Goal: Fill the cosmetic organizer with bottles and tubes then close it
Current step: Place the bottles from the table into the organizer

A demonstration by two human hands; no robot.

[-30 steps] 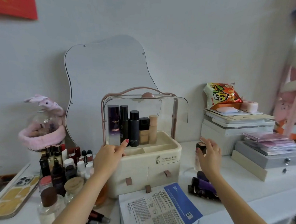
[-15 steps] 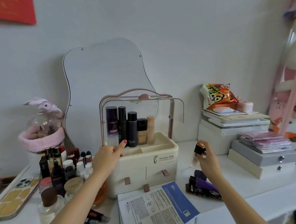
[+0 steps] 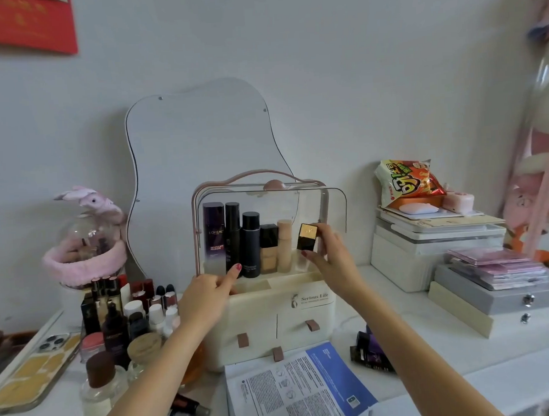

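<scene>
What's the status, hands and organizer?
Left hand resting on organizer rim. Right hand pinching gold-capped bottle beside the row inside. Lid up, nothing blocking.

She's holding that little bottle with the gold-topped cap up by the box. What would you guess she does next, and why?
Probably she lowers the small bottle into the free spot at the right end of the back row, beside the beige tube. Her right hand pinches it just above the organizer, whose clear lid stands open, while her left hand rests on the front left rim.
</scene>
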